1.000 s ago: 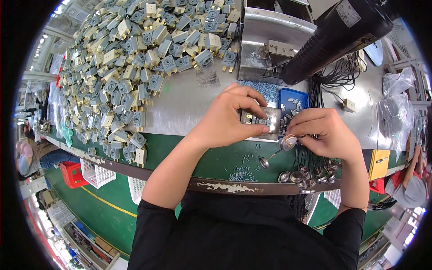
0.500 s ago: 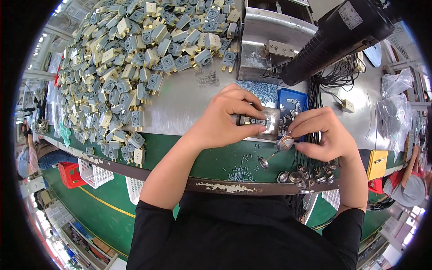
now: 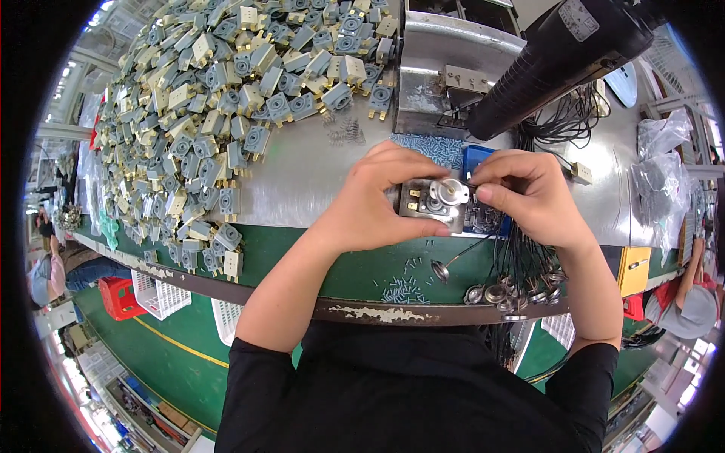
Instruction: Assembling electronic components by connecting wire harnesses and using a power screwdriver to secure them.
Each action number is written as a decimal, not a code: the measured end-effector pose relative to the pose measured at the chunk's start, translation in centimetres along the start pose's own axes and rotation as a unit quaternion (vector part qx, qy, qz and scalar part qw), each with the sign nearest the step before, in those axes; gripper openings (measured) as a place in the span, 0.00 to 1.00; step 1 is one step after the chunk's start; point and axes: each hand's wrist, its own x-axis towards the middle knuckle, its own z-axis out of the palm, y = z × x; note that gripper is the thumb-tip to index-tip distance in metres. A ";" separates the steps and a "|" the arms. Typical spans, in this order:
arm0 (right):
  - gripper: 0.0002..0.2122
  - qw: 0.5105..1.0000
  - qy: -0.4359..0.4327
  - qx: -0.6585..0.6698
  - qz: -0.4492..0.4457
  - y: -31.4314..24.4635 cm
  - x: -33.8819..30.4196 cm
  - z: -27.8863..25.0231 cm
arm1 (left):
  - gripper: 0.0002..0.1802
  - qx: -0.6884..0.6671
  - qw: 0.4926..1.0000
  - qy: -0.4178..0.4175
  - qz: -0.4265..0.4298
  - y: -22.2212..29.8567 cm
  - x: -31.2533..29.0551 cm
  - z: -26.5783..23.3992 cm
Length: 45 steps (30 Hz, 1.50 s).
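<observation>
My left hand [image 3: 370, 198] has its thumb and fingers closed on opposite sides of a small metal fixture [image 3: 456, 220]. A switch body [image 3: 413, 201] with brass terminals sits on that fixture, partly hidden by my hand. Over its right part lies a round silver metal disc [image 3: 451, 192]. My right hand [image 3: 532, 192] pinches the disc's right edge or its thin lead between thumb and forefinger; the exact contact is hidden. Just beneath my right hand is a blue tray [image 3: 475, 157] with small metal pieces. Similar discs [image 3: 498, 294] on black leads hang at the bench edge.
Grey and cream switch bodies [image 3: 204, 143] are heaped at the left. A black cylindrical tool [image 3: 563, 64] slants overhead at the right. Blue screws [image 3: 434, 149] lie behind my hands, more screws [image 3: 405, 291] near the front edge. Loose springs [image 3: 345, 130] lie beside the heap.
My right hand has moved up and left, bringing the metal disc from beside the fixture onto the switch body. My left hand stays at the fixture, its fingers slightly shifted.
</observation>
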 end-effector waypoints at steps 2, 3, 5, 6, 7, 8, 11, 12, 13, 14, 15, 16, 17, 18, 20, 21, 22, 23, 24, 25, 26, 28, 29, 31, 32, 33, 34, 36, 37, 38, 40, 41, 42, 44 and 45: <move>0.06 1.000 -0.002 -0.007 0.001 0.1 0.3 0.5 | 0.28 -0.028 0.999 0.022 -0.009 0.0 -0.2 0.7; 0.06 1.000 -0.007 -0.015 0.000 0.1 0.5 0.7 | 0.27 -0.056 0.997 0.047 -0.018 -0.1 -0.3 0.9; 0.06 1.000 -0.004 -0.020 -0.008 0.1 0.7 1.0 | 0.26 -0.026 0.999 0.043 0.017 -0.9 -0.3 0.6; 0.06 1.000 0.000 -0.025 -0.014 0.2 0.7 1.0 | 0.25 0.003 0.998 0.039 0.052 -0.9 -0.1 0.5; 0.06 1.000 0.001 -0.025 -0.012 0.3 0.7 1.1 | 0.25 0.001 0.998 0.038 0.052 -0.7 0.0 0.5; 0.06 0.999 0.007 -0.025 -0.024 0.4 0.6 1.2 | 0.24 0.014 0.998 0.032 0.057 -0.4 0.1 0.5; 0.06 0.999 0.019 -0.026 -0.035 0.1 0.6 1.5 | 0.23 0.009 0.999 0.026 0.042 -0.1 0.0 0.5; 0.06 0.999 0.028 -0.029 -0.034 0.1 0.5 1.5 | 0.22 -0.011 0.999 0.025 0.025 -0.1 0.1 0.6; 0.06 0.999 0.029 -0.029 -0.033 0.2 0.5 1.5 | 0.22 -0.012 0.999 0.024 0.025 0.0 0.1 0.4; 0.06 0.997 0.050 -0.025 -0.045 0.3 0.5 1.5 | 0.21 -0.042 0.999 0.023 0.000 0.3 0.2 0.1; 0.06 0.996 0.071 -0.021 -0.058 0.4 0.5 1.5 | 0.20 -0.070 0.997 0.022 -0.025 0.5 0.2 -0.1; 0.06 0.996 0.070 -0.021 -0.059 0.4 0.5 1.4 | 0.20 -0.069 0.997 0.023 -0.026 0.3 0.1 -0.1; 0.06 0.996 0.075 -0.001 -0.055 0.4 0.5 1.2 | 0.20 -0.034 0.999 0.023 -0.022 -0.1 -0.1 0.1; 0.07 0.995 0.081 0.019 -0.050 0.4 0.4 1.0 | 0.19 0.001 1.000 0.023 -0.019 -0.3 -0.1 0.3; 0.07 0.996 0.078 0.026 -0.047 0.5 0.3 0.8 | 0.18 0.019 1.000 0.000 -0.011 -0.2 0.0 0.5; 0.07 0.995 0.084 0.020 -0.055 0.8 0.2 0.8 | 0.16 0.039 0.999 -0.024 -0.003 -0.2 0.1 0.6; 0.07 0.994 0.090 0.013 -0.062 1.0 0.2 0.8 | 0.16 0.039 0.999 -0.024 -0.003 -0.2 0.1 0.6; 0.07 0.994 0.090 0.013 -0.062 1.0 0.1 0.7 | 0.15 0.032 0.999 -0.041 -0.013 -0.3 0.1 0.6; 0.07 0.994 0.089 0.015 -0.062 1.1 0.1 0.8 | 0.14 0.024 0.998 -0.059 -0.023 -0.4 0.0 0.7; 0.07 0.994 0.089 0.016 -0.061 1.1 0.0 0.7 | 0.14 0.024 0.998 -0.059 -0.023 -0.5 0.0 0.6; 0.07 0.994 0.089 0.017 -0.061 1.1 0.0 0.7 | 0.13 0.006 0.998 -0.056 -0.022 -0.7 -0.1 0.6; 0.08 0.994 0.085 0.019 -0.066 1.0 -0.1 0.5 | 0.12 -0.013 0.998 -0.052 -0.019 -0.9 -0.2 0.5; 0.08 0.994 0.085 0.019 -0.066 1.1 -0.2 0.5 | 0.12 -0.033 0.998 -0.049 -0.020 -1.0 -0.1 0.4; 0.08 0.994 0.082 0.015 -0.072 1.1 -0.2 0.6 | 0.12 -0.053 0.997 -0.046 -0.021 -1.1 -0.1 0.3; 0.08 0.994 0.082 0.015 -0.071 1.1 -0.2 0.6 | 0.13 -0.051 0.997 -0.047 -0.024 -1.1 0.0 0.3; 0.08 0.994 0.080 0.012 -0.069 1.1 -0.2 0.6 | 0.14 -0.048 0.997 -0.048 -0.028 -1.1 0.0 0.3; 0.07 0.995 0.077 0.009 -0.067 1.1 -0.2 0.6 | 0.14 -0.049 0.997 -0.048 -0.028 -1.1 0.0 0.3; 0.07 0.995 0.076 0.017 -0.066 1.2 -0.2 0.6 | 0.16 -0.050 0.997 -0.051 -0.024 -1.2 -0.1 0.2; 0.07 0.995 0.074 0.025 -0.064 1.2 -0.2 0.6 | 0.16 -0.051 0.997 -0.051 -0.024 -1.2 -0.2 0.2; 0.07 0.995 0.074 0.025 -0.064 1.2 -0.2 0.6 | 0.16 -0.050 0.997 -0.052 -0.028 -1.3 -0.3 0.1; 0.07 0.995 0.071 0.023 -0.064 1.2 -0.2 0.6 | 0.17 -0.050 0.997 -0.054 -0.032 -1.2 -0.3 0.1; 0.07 0.995 0.071 0.023 -0.064 1.2 -0.2 0.6 | 0.19 -0.048 0.997 -0.054 -0.030 -1.1 -0.3 0.1; 0.07 0.996 0.067 0.021 -0.061 1.2 -0.2 0.6 | 0.21 -0.046 0.997 -0.053 -0.029 -1.0 -0.1 0.0; 0.07 0.996 0.062 0.019 -0.059 1.2 -0.1 0.7 | 0.23 -0.072 0.994 -0.049 -0.062 0.0 -0.1 -0.1; 0.07 0.997 0.056 0.017 -0.054 1.1 -0.1 0.7 | 0.26 -0.099 0.990 -0.043 -0.094 0.3 -0.1 -0.1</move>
